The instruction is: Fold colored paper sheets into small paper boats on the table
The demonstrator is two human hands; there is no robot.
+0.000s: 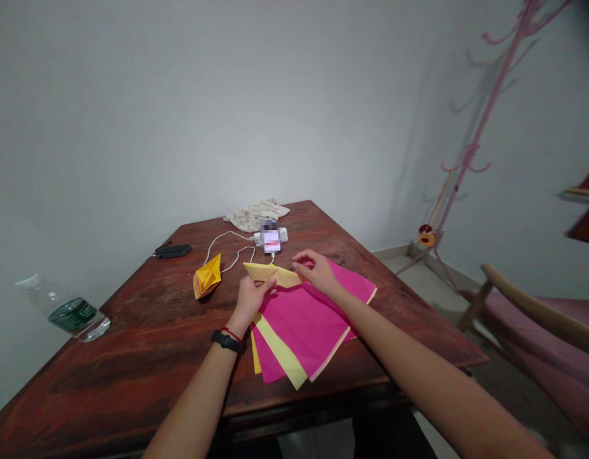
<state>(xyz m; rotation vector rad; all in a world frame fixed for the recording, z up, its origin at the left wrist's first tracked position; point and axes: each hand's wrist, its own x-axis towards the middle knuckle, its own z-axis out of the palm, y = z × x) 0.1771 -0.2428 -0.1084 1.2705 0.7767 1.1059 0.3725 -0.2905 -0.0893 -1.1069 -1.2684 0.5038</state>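
Note:
My left hand [250,298] and my right hand [318,271] both pinch a folded piece of yellow paper [270,273], held just above a fanned stack of pink and yellow paper sheets [306,322] on a dark red wooden table [146,357]. The left hand grips the paper's near edge; the right hand's fingers close on its right end. A black band and a red string sit on my left wrist. A finished folded yellow-orange paper shape [207,278] lies to the left of my hands.
A phone [271,239] stands propped with a white cable at the table's back, before a crumpled cloth [254,213]. A black case [173,251] lies back left, a plastic water bottle [67,312] at the left edge. A wooden chair [538,319] and pink coat rack [471,150] stand right.

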